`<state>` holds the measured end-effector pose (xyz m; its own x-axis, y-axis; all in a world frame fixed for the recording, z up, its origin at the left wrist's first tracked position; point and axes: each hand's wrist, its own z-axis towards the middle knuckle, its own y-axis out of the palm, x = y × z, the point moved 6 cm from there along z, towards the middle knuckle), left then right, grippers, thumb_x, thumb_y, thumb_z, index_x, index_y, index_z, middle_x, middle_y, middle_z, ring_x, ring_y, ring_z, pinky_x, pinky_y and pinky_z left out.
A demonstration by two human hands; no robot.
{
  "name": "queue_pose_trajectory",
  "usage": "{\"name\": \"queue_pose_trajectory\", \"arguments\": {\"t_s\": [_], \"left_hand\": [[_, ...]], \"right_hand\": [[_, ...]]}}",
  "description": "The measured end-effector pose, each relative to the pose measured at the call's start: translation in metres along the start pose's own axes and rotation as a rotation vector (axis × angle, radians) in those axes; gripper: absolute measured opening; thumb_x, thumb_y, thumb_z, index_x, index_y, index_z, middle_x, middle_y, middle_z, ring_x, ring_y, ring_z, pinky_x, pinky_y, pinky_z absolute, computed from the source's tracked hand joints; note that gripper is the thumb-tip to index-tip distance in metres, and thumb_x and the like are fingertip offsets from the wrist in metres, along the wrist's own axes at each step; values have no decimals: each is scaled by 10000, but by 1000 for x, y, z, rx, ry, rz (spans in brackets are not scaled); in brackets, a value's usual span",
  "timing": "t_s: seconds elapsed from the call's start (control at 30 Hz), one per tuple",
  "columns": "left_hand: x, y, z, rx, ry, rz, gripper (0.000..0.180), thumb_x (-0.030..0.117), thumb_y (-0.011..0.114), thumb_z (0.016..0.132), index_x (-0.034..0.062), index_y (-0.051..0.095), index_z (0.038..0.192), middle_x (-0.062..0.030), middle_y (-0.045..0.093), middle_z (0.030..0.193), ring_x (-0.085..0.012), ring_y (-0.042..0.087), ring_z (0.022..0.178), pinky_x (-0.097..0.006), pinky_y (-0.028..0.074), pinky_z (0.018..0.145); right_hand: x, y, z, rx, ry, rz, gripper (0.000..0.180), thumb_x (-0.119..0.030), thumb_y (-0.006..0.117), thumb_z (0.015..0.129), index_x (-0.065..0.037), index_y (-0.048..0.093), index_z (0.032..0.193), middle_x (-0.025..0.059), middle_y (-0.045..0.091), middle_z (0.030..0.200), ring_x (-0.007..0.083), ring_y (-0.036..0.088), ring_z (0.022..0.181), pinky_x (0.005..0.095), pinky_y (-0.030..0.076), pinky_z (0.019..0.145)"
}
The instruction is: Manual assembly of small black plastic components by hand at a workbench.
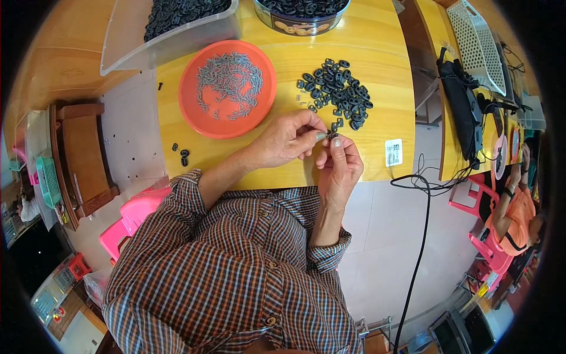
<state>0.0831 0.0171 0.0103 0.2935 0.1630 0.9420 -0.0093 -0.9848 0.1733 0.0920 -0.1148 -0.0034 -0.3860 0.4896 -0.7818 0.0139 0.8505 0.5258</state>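
Small black part is pinched between both hands' fingertips, right over the front edge of the yellow wooden table. Left hand and right hand are both grasping it. Loose black pieces sit just behind, orange plate of grey pins to the left. Pale tile floor, pink stool beside.

The person is wearing a plaid shirt in brown, navy and white checks, buttoned down the front with small brown buttons; both sleeves are sitting rolled back, cuffs ending well short of the bare left hand and right hand
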Motion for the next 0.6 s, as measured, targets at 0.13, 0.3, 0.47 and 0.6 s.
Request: {"name": "queue_pose_trajectory", "arguments": {"t_s": [0.13, 0.3, 0.47, 0.6], "left_hand": [[11, 2, -1, 7, 176, 276, 88, 66, 525, 925, -2, 562, 968, -12, 569, 728, -51, 544, 562, -203, 451, 486], [9, 1, -2, 7, 151, 235, 91, 72, 524, 928, -4, 560, 964, -20, 570, 734, -52, 544, 567, -208, 460, 490], [-1, 2, -1, -9, 11, 37, 133, 110, 520, 945, -10, 550, 994, -18, 572, 748, -53, 538, 581, -208, 464, 501], [-3, 3, 1, -19, -27, -3, 163, 142, 514, 956, -9, 546, 1010, -10, 576, 753, -52, 534, 583, -202, 456, 499]], "right_hand": [[-1, -1, 0, 15, -38, -27, 128, -109, 570, 929, 19, 562, 944, 69, 596, 813, 84, 488, 573, 189, 409, 534], [4, -2, 1, -7, -44, -43, 128, -113, 571, 930, 15, 565, 935, 60, 590, 782, 85, 489, 572, 191, 411, 533], [7, 0, -1, -11, -19, 14, 130, -117, 571, 930, 12, 567, 913, 61, 593, 786, 88, 498, 575, 194, 415, 528], [9, -2, -1, -16, -3, 32, 144, -134, 567, 934, 6, 564, 898, 70, 598, 806, 93, 505, 573, 198, 419, 517]]}}
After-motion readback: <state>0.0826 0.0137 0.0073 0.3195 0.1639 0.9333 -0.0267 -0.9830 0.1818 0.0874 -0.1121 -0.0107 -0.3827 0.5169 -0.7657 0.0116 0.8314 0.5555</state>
